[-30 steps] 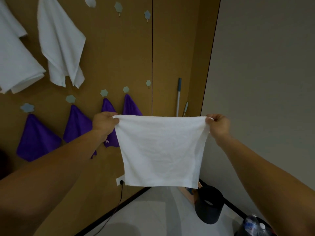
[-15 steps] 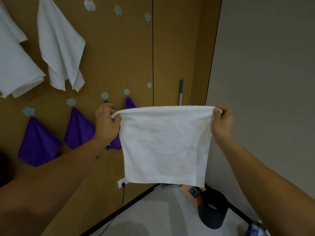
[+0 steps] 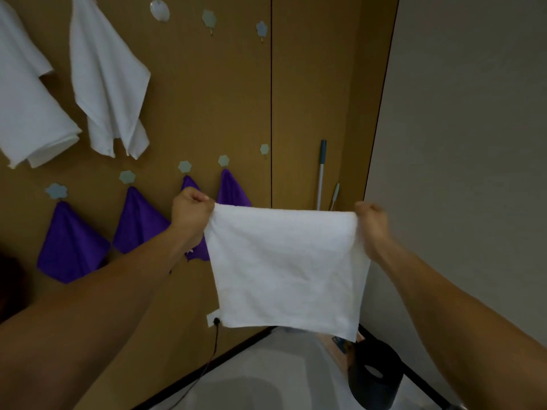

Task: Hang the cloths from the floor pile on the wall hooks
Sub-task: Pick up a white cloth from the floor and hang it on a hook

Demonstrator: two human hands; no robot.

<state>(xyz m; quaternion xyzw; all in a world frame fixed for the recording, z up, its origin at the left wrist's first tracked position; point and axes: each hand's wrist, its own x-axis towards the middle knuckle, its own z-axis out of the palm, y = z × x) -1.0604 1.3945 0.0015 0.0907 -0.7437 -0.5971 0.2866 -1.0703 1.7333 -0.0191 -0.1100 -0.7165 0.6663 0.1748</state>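
Hands up in front of me, each pinching a top corner: my left hand (image 3: 192,214) has its fingers curled round the left corner of the white cloth (image 3: 284,267), and my right hand (image 3: 371,223), somewhat blurred, grips the right corner. I hold the cloth stretched between them so it hangs flat and I can pick a corner to hook. It is in the air, in front of the brown wall (image 3: 207,99). Behind it purple cloths (image 3: 71,244) fill the lower hooks. One bare hook (image 3: 264,149) sits just right of them, probably my target. Higher up, more bare hooks (image 3: 209,18) sit beside the hung white cloths (image 3: 106,84).
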